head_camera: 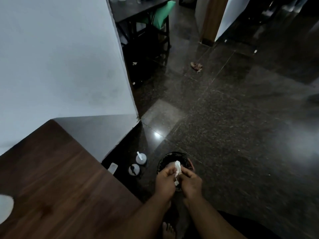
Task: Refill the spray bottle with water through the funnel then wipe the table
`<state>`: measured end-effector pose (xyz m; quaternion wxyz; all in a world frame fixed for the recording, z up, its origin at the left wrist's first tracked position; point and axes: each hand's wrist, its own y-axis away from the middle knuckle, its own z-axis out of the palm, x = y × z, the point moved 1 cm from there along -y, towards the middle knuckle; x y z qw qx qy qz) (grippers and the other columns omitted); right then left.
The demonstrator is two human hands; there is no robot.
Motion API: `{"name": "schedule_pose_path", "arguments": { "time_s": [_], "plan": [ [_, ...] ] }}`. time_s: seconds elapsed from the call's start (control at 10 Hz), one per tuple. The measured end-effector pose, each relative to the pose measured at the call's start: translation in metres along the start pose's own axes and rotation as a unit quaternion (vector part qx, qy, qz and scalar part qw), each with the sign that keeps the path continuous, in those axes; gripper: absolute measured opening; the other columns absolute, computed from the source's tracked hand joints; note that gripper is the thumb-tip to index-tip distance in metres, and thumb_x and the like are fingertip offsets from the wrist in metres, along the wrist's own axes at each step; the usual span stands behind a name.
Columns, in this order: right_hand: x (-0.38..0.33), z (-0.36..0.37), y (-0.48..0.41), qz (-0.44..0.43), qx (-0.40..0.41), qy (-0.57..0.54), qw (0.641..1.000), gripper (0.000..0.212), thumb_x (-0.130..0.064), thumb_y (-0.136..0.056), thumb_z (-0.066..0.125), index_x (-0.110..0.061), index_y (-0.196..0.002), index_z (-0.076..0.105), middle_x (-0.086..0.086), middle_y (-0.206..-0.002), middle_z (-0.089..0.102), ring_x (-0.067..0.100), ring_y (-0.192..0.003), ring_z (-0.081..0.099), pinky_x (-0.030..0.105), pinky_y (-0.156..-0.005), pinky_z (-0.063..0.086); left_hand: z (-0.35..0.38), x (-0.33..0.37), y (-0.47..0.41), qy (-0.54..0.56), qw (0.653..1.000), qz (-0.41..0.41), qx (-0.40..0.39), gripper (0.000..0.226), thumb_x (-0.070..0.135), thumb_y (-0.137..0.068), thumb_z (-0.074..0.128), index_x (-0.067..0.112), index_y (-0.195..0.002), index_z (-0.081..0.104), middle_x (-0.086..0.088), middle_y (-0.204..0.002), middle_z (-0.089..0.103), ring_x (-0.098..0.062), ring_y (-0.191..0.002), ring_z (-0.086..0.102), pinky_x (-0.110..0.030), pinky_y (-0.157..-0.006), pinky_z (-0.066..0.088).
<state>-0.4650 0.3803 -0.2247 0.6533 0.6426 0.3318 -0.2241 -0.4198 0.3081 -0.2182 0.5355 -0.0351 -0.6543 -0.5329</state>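
Observation:
Both my hands hold a crumpled white tissue [177, 170] over a round black bin [174, 156] on the floor. My left hand [164, 182] pinches its left side and my right hand [190, 181] grips its right side. The brown wooden table [57, 187] fills the lower left. Two pale spray bottles stand on the floor beside the table's corner: one with a white nozzle [141, 158] and one with a black nozzle [133, 169]. No funnel is in view.
A white wall [60, 57] rises behind the table. A small white flat object [112, 167] lies on the floor by the table's edge. A white round thing [5, 208] sits at the table's left edge. Dark chairs and another table [143, 31] stand far back. Dark polished floor [233, 126] spreads right.

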Motion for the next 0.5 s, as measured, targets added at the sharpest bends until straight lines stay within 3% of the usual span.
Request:
{"name": "schedule_pose_path", "arguments": {
  "time_s": [0.1,0.2,0.3,0.4,0.5],
  "plan": [
    [0.010,0.005,-0.032,0.021,0.024,-0.019,0.999,0.034,0.013,-0.090,0.055,-0.002,-0.117,0.070,0.019,-0.104,0.074,0.031,-0.088,0.072,0.039,-0.080,0.059,0.004,-0.012,-0.033,-0.009,1.000,-0.020,0.002,0.026,-0.008,-0.094,0.056,0.006,-0.098,0.077,-0.020,-0.097,0.077,-0.030,-0.091,0.073,-0.035,-0.079,0.058],
    [0.022,0.010,-0.064,0.029,0.037,-0.029,0.998,0.031,0.009,-0.092,0.056,-0.007,-0.113,0.071,0.016,-0.101,0.075,0.033,-0.092,0.072,0.048,-0.089,0.058,0.008,-0.025,-0.066,-0.044,0.999,-0.022,-0.006,0.025,-0.005,-0.096,0.055,0.008,-0.099,0.077,-0.018,-0.097,0.077,-0.026,-0.088,0.072,-0.034,-0.077,0.057],
    [0.031,0.014,-0.090,0.007,0.042,0.006,0.999,0.031,0.003,-0.093,0.057,-0.017,-0.111,0.073,0.008,-0.104,0.075,0.025,-0.093,0.073,0.046,-0.090,0.058,0.015,-0.036,-0.089,-0.087,0.996,-0.012,-0.014,0.032,-0.007,-0.096,0.052,0.015,-0.099,0.075,-0.008,-0.101,0.075,-0.017,-0.091,0.069,-0.023,-0.074,0.054],
    [0.050,0.015,-0.121,0.006,0.041,0.026,0.999,0.038,0.002,-0.094,0.056,-0.009,-0.129,0.064,0.007,-0.125,0.067,0.025,-0.112,0.066,0.048,-0.102,0.052,0.018,-0.048,-0.108,-0.113,0.993,-0.021,-0.018,0.041,-0.009,-0.098,0.048,0.010,-0.132,0.061,-0.004,-0.129,0.066,-0.011,-0.108,0.066,-0.010,-0.072,0.053],
    [0.065,0.013,-0.140,-0.004,0.045,0.047,0.998,0.039,0.002,-0.092,0.056,-0.010,-0.128,0.064,0.008,-0.124,0.069,0.024,-0.113,0.066,0.049,-0.102,0.051,0.018,-0.062,-0.122,-0.163,0.986,-0.016,-0.015,0.043,-0.003,-0.100,0.051,0.006,-0.141,0.056,-0.007,-0.137,0.063,-0.015,-0.120,0.063,-0.007,-0.081,0.051]
  ]
}}
